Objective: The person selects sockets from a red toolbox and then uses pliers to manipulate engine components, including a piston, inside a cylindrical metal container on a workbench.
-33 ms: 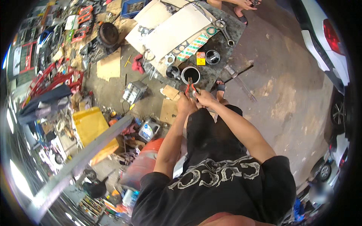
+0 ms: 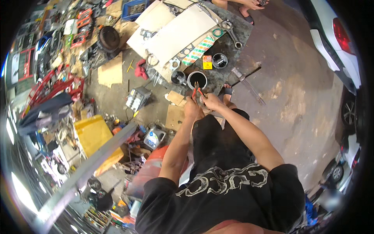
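A pair of pliers with red handles [image 2: 194, 93] points away from me, its dark jaws over the near rim of a round cylinder-shaped metal part [image 2: 189, 80] with a dark inside. My left hand [image 2: 191, 107] is closed around the left handle. My right hand [image 2: 212, 102] is closed at the other handle; its fingertips and a small shiny bit by them are hard to make out. Beside the cylinder on the table are a piston [image 2: 178, 77], another piston [image 2: 220, 61] and a small red and yellow box [image 2: 207, 62].
The dark worktable [image 2: 243, 33] also bears a connecting rod [image 2: 232, 34], a green ring [image 2: 218, 32] and cardboard sheets [image 2: 177, 33]. A long-handled hammer [image 2: 249, 85] lies right of it. Left are a grey box-shaped device [image 2: 138, 97] and a yellow container [image 2: 95, 134]. Another person's hands [image 2: 257, 4] show far off.
The view has shifted slightly. Both hands keep their hold on the pliers, whose jaws stay at the cylinder's near rim.
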Demonstrator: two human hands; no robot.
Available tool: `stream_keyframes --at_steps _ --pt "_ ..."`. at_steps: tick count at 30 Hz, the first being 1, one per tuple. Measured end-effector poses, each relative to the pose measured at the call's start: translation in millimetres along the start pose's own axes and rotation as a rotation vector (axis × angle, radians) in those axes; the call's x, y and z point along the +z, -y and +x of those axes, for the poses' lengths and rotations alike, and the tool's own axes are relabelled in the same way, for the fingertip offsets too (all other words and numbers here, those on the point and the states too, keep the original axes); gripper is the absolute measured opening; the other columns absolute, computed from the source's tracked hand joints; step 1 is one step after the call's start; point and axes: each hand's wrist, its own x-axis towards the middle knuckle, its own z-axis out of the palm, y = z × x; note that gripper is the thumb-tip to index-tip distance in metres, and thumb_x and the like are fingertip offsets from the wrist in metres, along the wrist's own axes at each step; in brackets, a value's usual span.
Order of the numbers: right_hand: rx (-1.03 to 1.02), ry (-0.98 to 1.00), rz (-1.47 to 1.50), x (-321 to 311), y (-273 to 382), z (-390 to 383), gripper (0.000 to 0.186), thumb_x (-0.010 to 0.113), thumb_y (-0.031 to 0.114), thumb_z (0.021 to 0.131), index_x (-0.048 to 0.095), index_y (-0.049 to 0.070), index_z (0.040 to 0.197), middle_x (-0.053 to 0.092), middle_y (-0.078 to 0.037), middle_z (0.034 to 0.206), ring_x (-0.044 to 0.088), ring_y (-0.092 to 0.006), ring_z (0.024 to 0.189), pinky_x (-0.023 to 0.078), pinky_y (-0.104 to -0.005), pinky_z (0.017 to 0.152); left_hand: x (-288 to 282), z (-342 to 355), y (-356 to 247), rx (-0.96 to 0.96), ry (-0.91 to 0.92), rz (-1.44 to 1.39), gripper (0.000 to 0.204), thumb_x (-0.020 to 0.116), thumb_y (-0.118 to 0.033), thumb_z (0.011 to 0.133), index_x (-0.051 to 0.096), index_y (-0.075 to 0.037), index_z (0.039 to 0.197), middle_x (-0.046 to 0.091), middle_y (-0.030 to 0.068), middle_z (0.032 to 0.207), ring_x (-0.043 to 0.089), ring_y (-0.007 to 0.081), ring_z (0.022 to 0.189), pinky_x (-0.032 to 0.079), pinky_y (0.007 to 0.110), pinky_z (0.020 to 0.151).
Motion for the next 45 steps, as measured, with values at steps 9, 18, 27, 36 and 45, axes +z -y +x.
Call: stream_keyframes --at_steps 9,18,27,36,45 --pt "0.046 -0.404 -0.213 9 -1 86 0.034 0.066 0.03 0.09 0.062 -0.001 0.104 0.07 -0.024 0.094 0.067 -0.0411 0.091 0.052 -0.0471 0.079 30 80 -11 -0.139 0.121 -0.013 0.03 0.042 -0.029 0.101 0.036 -0.003 0.113 0.066 0.0325 0.085 0.063 0.0524 0.08 0.047 0.061 0.072" --pt "0.044 -0.379 -0.29 -6 15 86 0.035 0.059 0.03 0.093 0.059 -0.003 0.105 0.067 -0.029 0.091 0.065 -0.0471 0.089 0.052 -0.053 0.079 15 98 -8 -0.049 0.231 -0.052 0.032 0.051 -0.027 0.097 0.045 0.001 0.11 0.066 0.0317 0.09 0.064 0.0507 0.08 0.05 0.059 0.071" --pt "0.097 -0.306 -0.222 -34 18 71 0.037 0.059 0.033 0.092 0.068 -0.003 0.095 0.067 -0.029 0.091 0.064 -0.0462 0.093 0.05 -0.0496 0.082 40 149 -10 0.176 0.259 0.146 0.047 0.06 -0.007 0.086 0.05 0.005 0.13 0.06 0.0296 0.117 0.063 0.0447 0.102 0.053 0.049 0.087" --pt "0.135 -0.328 -0.151 -32 3 74 0.036 0.059 0.03 0.093 0.069 -0.003 0.101 0.067 -0.029 0.092 0.065 -0.045 0.094 0.051 -0.0462 0.082 46 139 -3 0.293 0.383 -0.136 0.037 0.06 -0.006 0.085 0.064 0.001 0.121 0.065 0.0254 0.113 0.063 0.0382 0.107 0.051 0.041 0.092" --pt "0.134 -0.275 -0.07 -26 -13 78 0.037 0.06 0.032 0.093 0.069 -0.004 0.1 0.068 -0.025 0.084 0.067 -0.0398 0.082 0.051 -0.0429 0.073 40 149 -9 0.27 0.437 -0.2 0.041 0.052 -0.002 0.088 0.061 -0.005 0.128 0.063 0.0229 0.117 0.062 0.0387 0.106 0.05 0.041 0.092"
